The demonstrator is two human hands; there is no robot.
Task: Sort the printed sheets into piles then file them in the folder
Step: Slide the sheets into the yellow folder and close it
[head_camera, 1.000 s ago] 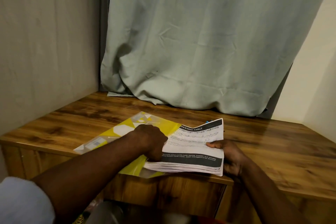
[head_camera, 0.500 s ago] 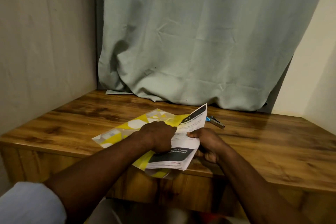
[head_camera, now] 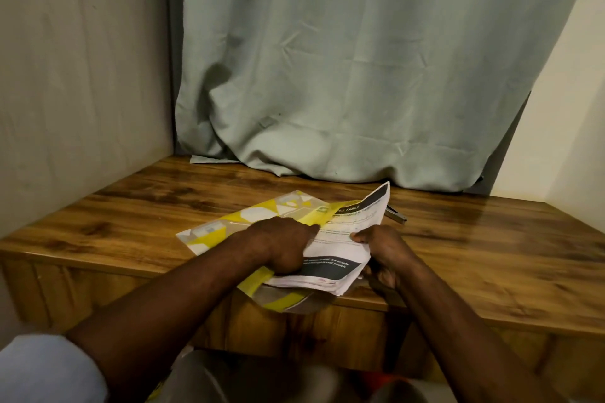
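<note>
1. Yellow folder [head_camera: 229, 229] lies on the table [head_camera: 491, 255] – your printed sheets [head_camera: 343, 239] sit on its right part at the near edge, 1 stack.
2. Your left hand [head_camera: 281, 245] grips the stack's left edge, your right hand [head_camera: 383, 249] pinches its right edge.
3. No piles visible, nothing filed – looks early.
4. Long axis runs near-to-far, far corner lifted toward the curtain [head_camera: 360, 75].

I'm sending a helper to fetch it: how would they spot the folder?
On the wooden table below the grey-green curtain, look left of the printed sheets. The folder lies partly under them; it alone is yellow with white shapes.
</note>
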